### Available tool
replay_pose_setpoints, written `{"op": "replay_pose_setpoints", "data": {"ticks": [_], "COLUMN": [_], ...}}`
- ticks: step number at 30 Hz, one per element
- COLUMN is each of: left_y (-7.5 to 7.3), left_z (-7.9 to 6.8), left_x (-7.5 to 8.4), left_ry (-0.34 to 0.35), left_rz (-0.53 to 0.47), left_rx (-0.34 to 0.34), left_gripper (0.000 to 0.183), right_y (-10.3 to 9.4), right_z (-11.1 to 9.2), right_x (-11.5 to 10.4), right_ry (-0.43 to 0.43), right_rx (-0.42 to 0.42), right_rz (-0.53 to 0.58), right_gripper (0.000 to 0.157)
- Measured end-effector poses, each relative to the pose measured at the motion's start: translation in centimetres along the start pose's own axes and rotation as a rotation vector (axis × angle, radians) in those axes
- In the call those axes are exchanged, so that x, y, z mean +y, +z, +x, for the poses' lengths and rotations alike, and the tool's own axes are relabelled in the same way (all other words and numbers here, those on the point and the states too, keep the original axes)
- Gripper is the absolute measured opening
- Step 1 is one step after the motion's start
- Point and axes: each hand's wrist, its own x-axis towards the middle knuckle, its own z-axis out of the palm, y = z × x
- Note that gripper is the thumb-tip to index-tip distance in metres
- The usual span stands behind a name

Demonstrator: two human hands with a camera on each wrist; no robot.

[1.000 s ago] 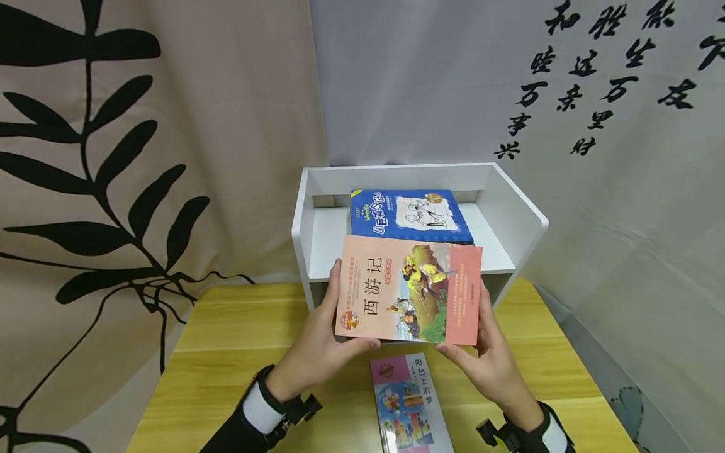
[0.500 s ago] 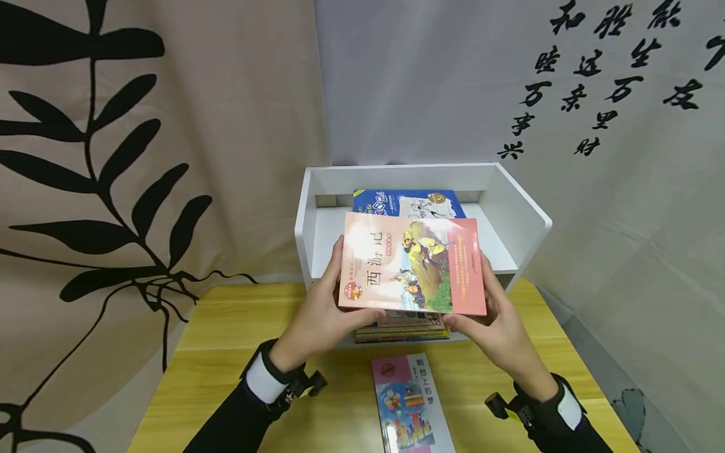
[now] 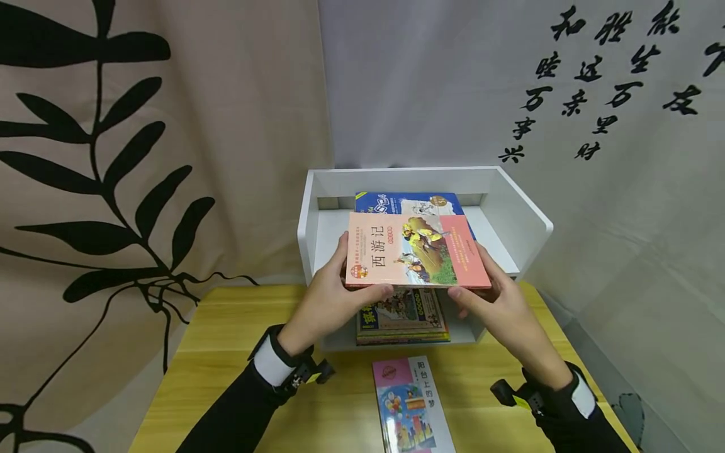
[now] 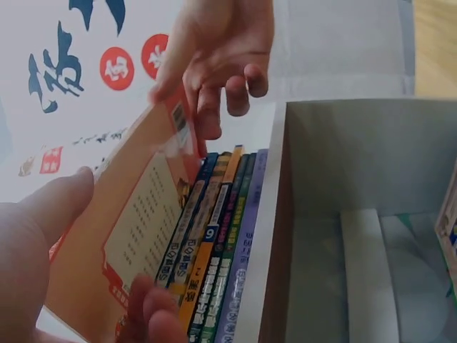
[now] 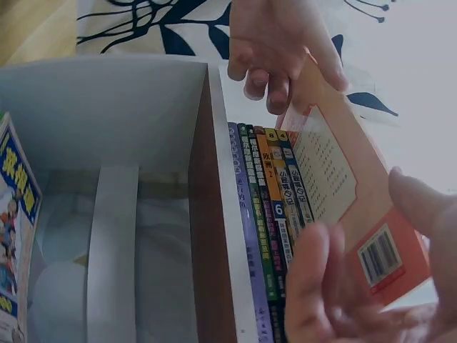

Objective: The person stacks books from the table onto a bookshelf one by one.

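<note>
A peach-coloured picture book [image 3: 419, 251] with Chinese characters and a cartoon scene lies between my two hands. My left hand [image 3: 331, 299] grips its left end, thumb at the near edge. At the right end, my right hand [image 3: 501, 305] grips it the same way. Beneath and behind it, a blue book [image 3: 379, 202] tops a stack on the upper board of a small white shelf [image 3: 523, 220]. Several coloured spines [image 5: 275, 214] of that stack show in the right wrist view, with the held book tilted over them. Whether it touches the stack, I cannot tell.
Another stack of books [image 3: 402, 314] lies in the shelf's lower compartment. A pink and white book [image 3: 410, 402] lies on the yellow wooden table [image 3: 226, 365] in front. Curtains with plant and character prints hang behind.
Both hands have carried the peach book away from me, over the upper stack, and tipped it flatter. The blue cover is now more hidden, and the lower stack has come into view.
</note>
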Motion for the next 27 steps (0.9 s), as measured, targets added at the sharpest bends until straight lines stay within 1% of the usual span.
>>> {"op": "replay_pose_setpoints", "data": {"ticks": [3, 5, 7, 8, 10, 12, 15, 20, 22, 27], "left_y": [0.1, 0.2, 0.3, 0.3, 0.4, 0.5, 0.7, 1.0, 1.1, 1.2], "left_z": [-0.1, -0.1, -0.1, -0.1, 0.1, 0.3, 0.6, 1.2, 1.4, 1.9], "left_x": [0.1, 0.3, 0.4, 0.4, 0.5, 0.4, 0.3, -0.2, -0.4, -0.7], "left_ry": [0.002, -0.008, -0.024, -0.034, -0.041, -0.031, -0.002, 0.051, 0.06, 0.08], "left_rz": [0.093, 0.183, 0.278, 0.321, 0.373, 0.398, 0.409, 0.428, 0.438, 0.484], "left_rx": [0.056, 0.11, 0.158, 0.177, 0.196, 0.2, 0.203, 0.226, 0.237, 0.267], "left_gripper": [0.11, 0.112, 0.112, 0.112, 0.11, 0.107, 0.104, 0.098, 0.096, 0.091], "right_y": [0.1, 0.1, 0.1, 0.1, 0.0, -0.1, -0.2, -0.3, -0.3, -0.6], "right_z": [-0.2, -0.3, -0.3, -0.2, 0.0, 0.2, 0.6, 1.3, 1.7, 2.6], "right_x": [-0.2, -0.3, -0.4, -0.5, -0.5, -0.5, -0.4, 0.2, 0.4, 0.7], "right_ry": [-0.024, -0.053, -0.069, -0.076, -0.083, -0.084, -0.081, -0.045, -0.042, -0.072], "right_rx": [0.072, 0.139, 0.202, 0.225, 0.245, 0.243, 0.227, 0.2, 0.197, 0.194], "right_rz": [-0.15, -0.28, -0.384, -0.418, -0.455, -0.468, -0.468, -0.423, -0.408, -0.372], "right_gripper": [0.089, 0.09, 0.09, 0.09, 0.088, 0.087, 0.088, 0.095, 0.096, 0.091]}}
